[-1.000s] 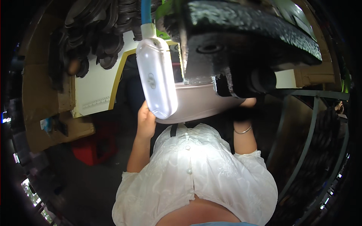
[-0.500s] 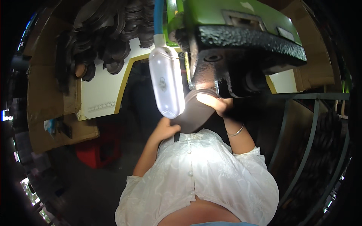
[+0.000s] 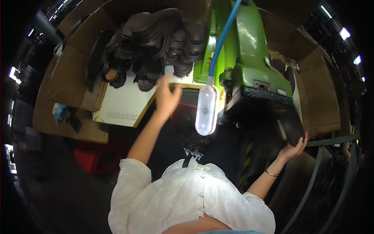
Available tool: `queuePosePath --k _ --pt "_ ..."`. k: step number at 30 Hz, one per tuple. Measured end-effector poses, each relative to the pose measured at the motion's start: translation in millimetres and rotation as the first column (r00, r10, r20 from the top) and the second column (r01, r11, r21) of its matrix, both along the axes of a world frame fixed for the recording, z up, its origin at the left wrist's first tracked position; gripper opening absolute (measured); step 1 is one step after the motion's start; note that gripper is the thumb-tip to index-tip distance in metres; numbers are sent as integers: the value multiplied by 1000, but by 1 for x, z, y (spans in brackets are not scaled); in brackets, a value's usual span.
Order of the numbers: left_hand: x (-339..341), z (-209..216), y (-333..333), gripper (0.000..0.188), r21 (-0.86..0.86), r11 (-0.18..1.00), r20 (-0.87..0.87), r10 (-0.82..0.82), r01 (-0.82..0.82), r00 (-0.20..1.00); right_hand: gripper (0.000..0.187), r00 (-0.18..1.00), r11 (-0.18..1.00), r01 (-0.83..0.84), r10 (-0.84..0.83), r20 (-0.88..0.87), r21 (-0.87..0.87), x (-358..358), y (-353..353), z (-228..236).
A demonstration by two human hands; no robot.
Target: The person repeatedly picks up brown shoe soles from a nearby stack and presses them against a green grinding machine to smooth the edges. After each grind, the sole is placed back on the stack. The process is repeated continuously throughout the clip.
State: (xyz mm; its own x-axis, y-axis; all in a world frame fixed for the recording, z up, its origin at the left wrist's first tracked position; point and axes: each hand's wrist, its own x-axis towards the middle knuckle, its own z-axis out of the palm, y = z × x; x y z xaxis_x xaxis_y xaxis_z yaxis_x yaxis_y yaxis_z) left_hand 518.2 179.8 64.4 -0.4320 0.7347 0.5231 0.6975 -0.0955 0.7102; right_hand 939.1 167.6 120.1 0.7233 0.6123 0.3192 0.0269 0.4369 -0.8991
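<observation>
- The right hand [image 3: 292, 150] is closed around the lower end of a dark sole [image 3: 293, 126], just right of and below the head of the green machine [image 3: 255, 58].
- This sole looks nearly black in the shade, smooth-faced, long and gently curved, with a rounded lower end and a paler strip along its left edge; its upper part merges into shadow.
- The left hand [image 3: 167, 97], slightly blurred, is empty, thumb and fingers apart, at the near edge of a pile of soles [image 3: 154, 43]; whether the fingertips touch it, I cannot tell.
- The piled soles are dark grey-brown, many nested in stacks, their edges showing as curved layers; one rounded tan end [image 3: 112, 75] stands out at the left.
- They lie on a white tabletop [image 3: 119, 103].
- The two hands are well apart.
</observation>
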Motion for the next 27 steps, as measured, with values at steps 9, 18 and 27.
queuePosePath --k 9,18,27 --pt "-89 74 81 26 195 965 -476 249 -175 843 48 977 961 -207 191 -98 -185 48 28 -88" --pt "-41 102 -59 37 439 832 162 297 -338 941 31 768 842 -388 521 374 -376 -72 -22 -113" --pt "88 49 -115 49 119 889 868 -309 441 388 56 403 789 -467 593 697 -400 -125 -62 -122"
